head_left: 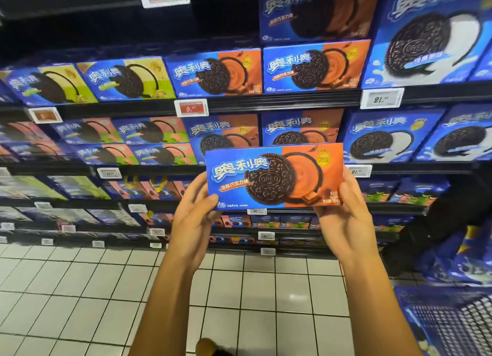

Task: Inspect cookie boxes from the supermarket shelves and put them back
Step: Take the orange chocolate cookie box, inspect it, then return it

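Box (274, 175) of chocolate Oreo cookies held up before the shelves (239, 106).
Left hand (195, 214) grips its lower left corner, right hand (346, 211) its right end; printed front faces the camera, level.

Boxes (315, 66) packed tight along shelves (133, 107)

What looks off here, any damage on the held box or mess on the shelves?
Nothing stands out. The held box looks intact, front face outward, left hand and right hand gripping its ends. The chocolate boxes on the shelf above sit in tidy rows.
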Action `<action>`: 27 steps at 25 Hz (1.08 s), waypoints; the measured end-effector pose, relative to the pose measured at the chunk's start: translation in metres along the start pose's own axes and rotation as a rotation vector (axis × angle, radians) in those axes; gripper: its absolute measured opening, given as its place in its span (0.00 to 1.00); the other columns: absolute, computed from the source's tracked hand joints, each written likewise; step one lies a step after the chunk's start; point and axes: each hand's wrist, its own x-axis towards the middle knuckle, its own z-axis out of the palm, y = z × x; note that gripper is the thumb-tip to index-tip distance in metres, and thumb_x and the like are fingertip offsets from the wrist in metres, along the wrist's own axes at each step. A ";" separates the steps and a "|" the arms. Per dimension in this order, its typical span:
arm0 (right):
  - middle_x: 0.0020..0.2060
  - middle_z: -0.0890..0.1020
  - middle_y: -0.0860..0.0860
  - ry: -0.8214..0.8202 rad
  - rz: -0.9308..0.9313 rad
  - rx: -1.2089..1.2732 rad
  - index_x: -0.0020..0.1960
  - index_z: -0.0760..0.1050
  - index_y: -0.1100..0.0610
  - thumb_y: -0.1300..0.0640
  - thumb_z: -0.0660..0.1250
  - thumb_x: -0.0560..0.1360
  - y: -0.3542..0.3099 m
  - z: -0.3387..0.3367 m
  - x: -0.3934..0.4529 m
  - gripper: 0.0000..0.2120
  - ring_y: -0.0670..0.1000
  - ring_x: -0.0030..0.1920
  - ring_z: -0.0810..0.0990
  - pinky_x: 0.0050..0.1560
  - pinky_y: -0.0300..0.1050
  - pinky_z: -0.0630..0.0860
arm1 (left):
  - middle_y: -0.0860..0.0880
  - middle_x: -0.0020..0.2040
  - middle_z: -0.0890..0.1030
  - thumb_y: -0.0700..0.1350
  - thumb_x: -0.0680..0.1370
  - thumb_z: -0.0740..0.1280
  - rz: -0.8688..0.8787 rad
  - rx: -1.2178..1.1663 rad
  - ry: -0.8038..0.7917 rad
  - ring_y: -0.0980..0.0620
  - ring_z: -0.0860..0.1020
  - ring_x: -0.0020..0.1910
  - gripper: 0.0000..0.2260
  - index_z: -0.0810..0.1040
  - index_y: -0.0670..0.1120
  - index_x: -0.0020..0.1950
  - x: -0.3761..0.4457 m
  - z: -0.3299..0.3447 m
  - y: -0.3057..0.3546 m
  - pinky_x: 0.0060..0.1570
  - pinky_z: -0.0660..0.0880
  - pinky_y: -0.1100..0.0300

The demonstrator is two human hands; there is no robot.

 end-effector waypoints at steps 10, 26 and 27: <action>0.70 0.76 0.58 -0.020 -0.013 0.003 0.74 0.70 0.57 0.57 0.59 0.83 0.003 0.003 0.000 0.20 0.55 0.68 0.76 0.68 0.53 0.74 | 0.46 0.65 0.80 0.43 0.78 0.65 0.020 -0.028 -0.005 0.49 0.78 0.64 0.21 0.73 0.47 0.71 0.008 0.002 0.009 0.58 0.77 0.57; 0.60 0.82 0.52 0.169 -0.124 -0.181 0.67 0.76 0.52 0.52 0.69 0.74 -0.018 0.011 -0.017 0.21 0.53 0.57 0.78 0.57 0.51 0.71 | 0.46 0.62 0.82 0.44 0.82 0.60 -0.052 -0.052 0.015 0.50 0.81 0.59 0.17 0.73 0.45 0.71 -0.005 0.014 0.006 0.53 0.80 0.57; 0.59 0.82 0.51 0.174 -0.121 -0.173 0.67 0.77 0.51 0.52 0.69 0.74 -0.018 0.012 -0.018 0.21 0.52 0.56 0.79 0.57 0.50 0.72 | 0.46 0.62 0.82 0.43 0.82 0.59 -0.049 -0.060 0.017 0.50 0.81 0.59 0.16 0.74 0.45 0.70 -0.005 0.015 0.007 0.53 0.80 0.57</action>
